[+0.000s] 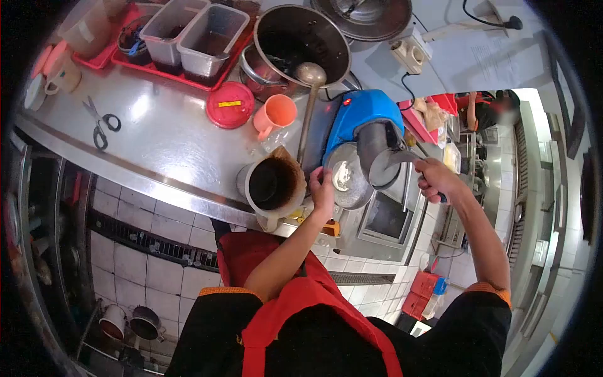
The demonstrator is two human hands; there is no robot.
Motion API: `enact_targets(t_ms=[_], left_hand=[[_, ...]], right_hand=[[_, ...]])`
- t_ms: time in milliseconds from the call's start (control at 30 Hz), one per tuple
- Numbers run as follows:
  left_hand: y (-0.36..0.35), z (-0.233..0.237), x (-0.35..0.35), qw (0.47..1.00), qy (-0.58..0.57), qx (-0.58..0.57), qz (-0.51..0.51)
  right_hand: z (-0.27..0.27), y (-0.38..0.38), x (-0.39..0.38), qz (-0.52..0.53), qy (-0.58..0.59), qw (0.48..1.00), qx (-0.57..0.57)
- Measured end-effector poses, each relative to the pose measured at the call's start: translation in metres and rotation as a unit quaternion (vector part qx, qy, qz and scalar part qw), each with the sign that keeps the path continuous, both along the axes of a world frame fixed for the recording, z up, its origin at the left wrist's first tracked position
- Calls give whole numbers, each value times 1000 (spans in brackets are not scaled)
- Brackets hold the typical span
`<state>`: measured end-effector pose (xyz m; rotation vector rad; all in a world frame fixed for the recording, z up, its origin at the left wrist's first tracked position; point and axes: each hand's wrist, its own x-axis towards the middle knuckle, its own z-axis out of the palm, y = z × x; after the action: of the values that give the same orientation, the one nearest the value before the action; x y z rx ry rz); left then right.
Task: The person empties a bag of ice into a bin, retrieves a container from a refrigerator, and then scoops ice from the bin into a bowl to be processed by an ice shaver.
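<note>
My left hand [321,193] has its fingers curled at the left rim of a round metal bowl [355,196], which holds some white stuff [342,176]. Beside that hand stands a pitcher [245,182] with dark residue inside. The bowl sits below a blue machine [374,103] with a grey cylindrical mouth and a small red light. My right hand [436,179] is closed around the grey handle [407,156] at the machine's front. Part of the handle is hidden by the fingers.
A large pot [301,31] with a ladle [310,75] stands behind. An orange mug [276,114], a red lid [230,105], scissors [100,123] and a red tray [213,81] with plastic containers lie on the steel counter [157,144]. Another person [490,113] is far right.
</note>
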<state>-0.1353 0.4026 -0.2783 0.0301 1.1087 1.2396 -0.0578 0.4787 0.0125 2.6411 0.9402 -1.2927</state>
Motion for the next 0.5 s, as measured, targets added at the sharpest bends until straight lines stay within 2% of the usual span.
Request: enact_targets(t_ms=[33, 100, 300, 367, 400, 433, 467, 500], left_hand=[[1, 1, -2, 1000, -24, 7, 13], [2, 1, -6, 1000, -2, 9, 19], [12, 1, -9, 999, -12, 37, 3], [17, -16, 1, 997, 64, 29, -11], [15, -17, 5, 997, 64, 33, -12], [15, -13, 6, 991, 127, 26, 13], [14, -9, 6, 981, 190, 17, 38], [10, -9, 8, 980, 193, 22, 39]], right_hand=[[-2, 1, -2, 5, 3, 1000, -3], [-3, -8, -4, 40, -24, 999, 18], [-12, -27, -4, 43, -52, 996, 64], [-10, -24, -2, 56, -54, 995, 55], [-8, -15, 6, 73, -66, 995, 33], [-2, -2, 12, 74, -64, 994, 39], [8, 14, 14, 73, -43, 996, -42], [17, 28, 14, 71, -20, 990, -124]])
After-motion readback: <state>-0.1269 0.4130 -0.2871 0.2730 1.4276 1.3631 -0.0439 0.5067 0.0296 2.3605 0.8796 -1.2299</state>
